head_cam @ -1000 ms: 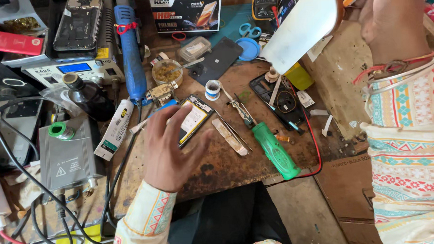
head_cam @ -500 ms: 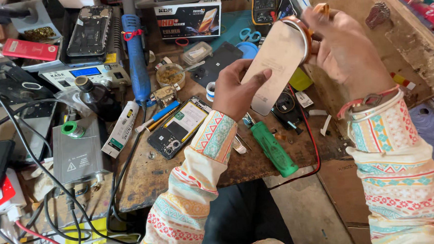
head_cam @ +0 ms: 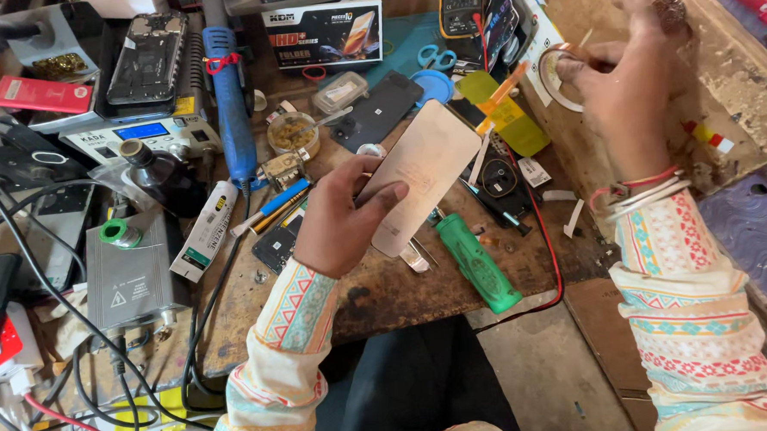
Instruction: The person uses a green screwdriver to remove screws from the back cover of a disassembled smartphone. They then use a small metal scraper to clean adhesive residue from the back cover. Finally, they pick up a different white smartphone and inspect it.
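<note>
The left hand (head_cam: 342,219) gripped a pale flat panel (head_cam: 420,175); just right of it lay a green screwdriver (head_cam: 477,262). The right hand (head_cam: 621,84) pinched a tape roll (head_cam: 558,77).

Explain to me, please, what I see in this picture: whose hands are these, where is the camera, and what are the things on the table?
The camera sits on a person's head and looks down, so both hands are that person's own. The left hand holds up a flat pale panel. The right hand grips a roll of tape. Below lies a cluttered wooden workbench with a green-handled tool, a blue tool, scissors and cables.
</note>
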